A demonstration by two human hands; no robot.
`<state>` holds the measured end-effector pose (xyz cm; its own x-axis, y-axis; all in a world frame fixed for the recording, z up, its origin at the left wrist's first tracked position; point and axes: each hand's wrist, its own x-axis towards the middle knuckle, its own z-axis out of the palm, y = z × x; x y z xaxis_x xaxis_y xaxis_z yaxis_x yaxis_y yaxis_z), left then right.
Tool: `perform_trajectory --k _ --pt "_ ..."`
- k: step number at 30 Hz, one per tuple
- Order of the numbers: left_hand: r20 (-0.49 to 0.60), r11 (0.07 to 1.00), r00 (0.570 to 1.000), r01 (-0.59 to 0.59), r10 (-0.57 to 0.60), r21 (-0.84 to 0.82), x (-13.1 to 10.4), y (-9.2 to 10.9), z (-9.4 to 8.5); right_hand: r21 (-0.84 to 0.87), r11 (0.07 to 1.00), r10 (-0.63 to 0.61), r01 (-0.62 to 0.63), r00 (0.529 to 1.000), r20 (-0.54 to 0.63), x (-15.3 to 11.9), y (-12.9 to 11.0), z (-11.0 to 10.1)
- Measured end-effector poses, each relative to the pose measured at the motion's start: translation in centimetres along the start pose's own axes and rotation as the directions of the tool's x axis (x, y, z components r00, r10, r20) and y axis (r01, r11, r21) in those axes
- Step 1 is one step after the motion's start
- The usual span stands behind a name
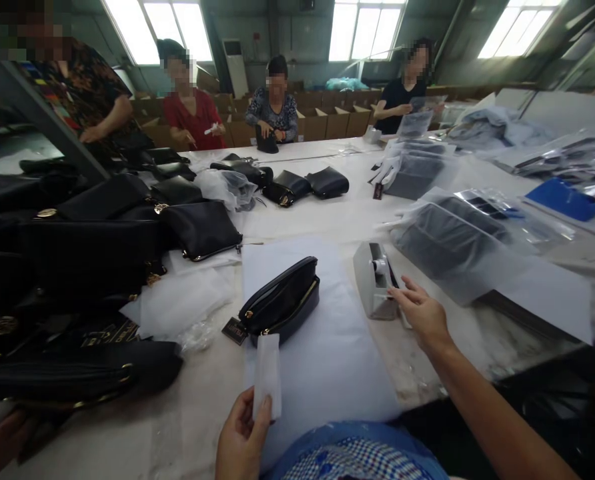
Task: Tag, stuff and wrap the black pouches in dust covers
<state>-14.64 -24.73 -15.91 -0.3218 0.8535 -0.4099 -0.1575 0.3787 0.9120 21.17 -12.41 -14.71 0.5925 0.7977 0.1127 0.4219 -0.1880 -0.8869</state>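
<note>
My left hand [245,433] is closed on a folded strip of white wrapping paper [267,370] at the front end of a black bag [283,300]. The bag stands tilted on a white sheet [347,360], with gold zips and its top partly parted. A dark printed hang tag [234,330] lies beside its near end. To the right, my right hand [420,313] has its fingers stretched out and apart, the tips touching a grey tape dispenser [376,280] with a white roll inside. I see no tape between those fingers.
Many black bags [92,247] are heaped on the left, beside loose white paper [182,303]. Bags in clear plastic [442,227] lie at the right near a blue sheet [565,199]. Several co-workers stand across the table; another person's hand [5,430] shows at lower left.
</note>
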Motion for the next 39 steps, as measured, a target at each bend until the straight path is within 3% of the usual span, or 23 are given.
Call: perform_trajectory --k 4,6,9,12,17,20,21,22,24,26,28,30,36,39 --pt "-0.019 1.0 1.0 0.007 -0.008 -0.01 -0.2 0.1 0.3 0.219 0.976 0.017 -0.006 0.999 -0.048 -3.3 -1.2 -0.7" --pt "-0.024 1.0 1.0 0.015 -0.016 -0.019 -0.1 0.2 0.4 0.363 0.918 0.159 -0.157 0.987 0.024 -4.6 -1.1 -1.0" --pt "-0.012 0.999 0.999 0.041 -0.042 -0.033 0.0 0.2 0.4 0.491 0.77 0.37 -0.408 0.912 0.177 -5.2 -0.1 -0.8" --pt "0.035 0.995 0.996 0.088 -0.087 -0.047 0.2 0.1 0.2 0.479 0.737 0.441 -0.477 0.876 0.194 -4.6 1.3 -0.4" --pt "0.037 0.996 0.998 0.061 -0.059 -0.06 0.0 0.3 0.3 0.373 0.802 0.436 -0.466 0.884 0.167 -4.9 1.9 -0.2" --pt "0.058 0.999 0.998 0.023 -0.021 -0.042 -0.2 0.6 0.4 0.262 0.911 0.231 -0.318 0.92 0.316 -7.3 -0.1 0.3" --pt "0.057 0.999 0.998 0.01 -0.008 -0.041 -0.3 0.7 0.5 0.239 0.935 0.14 -0.262 0.893 0.428 -8.4 -1.4 0.7" --pt "0.06 0.999 0.998 0.002 0.001 -0.04 -0.4 0.9 0.5 0.23 0.948 0.061 -0.222 0.831 0.552 -9.6 -2.8 1.2" --pt "0.068 0.999 0.998 -0.011 0.014 -0.039 -0.6 1.1 0.6 0.223 0.956 -0.054 -0.191 0.632 0.773 -12.0 -5.8 2.6" --pt "0.081 0.999 0.996 -0.027 0.03 -0.036 -0.9 1.3 0.6 0.222 0.96 -0.125 -0.171 0.445 0.887 -14.1 -8.3 4.5" --pt "0.095 0.998 0.994 -0.046 0.049 -0.032 -1.1 1.5 0.7 0.206 0.969 -0.15 -0.134 0.343 0.927 -15.7 -9.6 6.5" --pt "0.101 0.998 0.993 -0.061 0.064 -0.036 -1.1 1.5 0.6 0.16 0.984 -0.126 -0.08 0.327 0.937 -16.5 -9.8 8.2" --pt "0.133 0.997 0.99 -0.024 0.034 -0.08 -1.0 1.2 0.1 0.022 0.994 -0.062 0.109 0.388 0.92 -16.2 -8.7 10.0" --pt "0.169 0.993 0.986 0.016 0.004 -0.116 -1.0 1.3 -0.1 -0.04 0.999 0.027 0.031 0.355 0.935 -15.6 -8.4 10.1"
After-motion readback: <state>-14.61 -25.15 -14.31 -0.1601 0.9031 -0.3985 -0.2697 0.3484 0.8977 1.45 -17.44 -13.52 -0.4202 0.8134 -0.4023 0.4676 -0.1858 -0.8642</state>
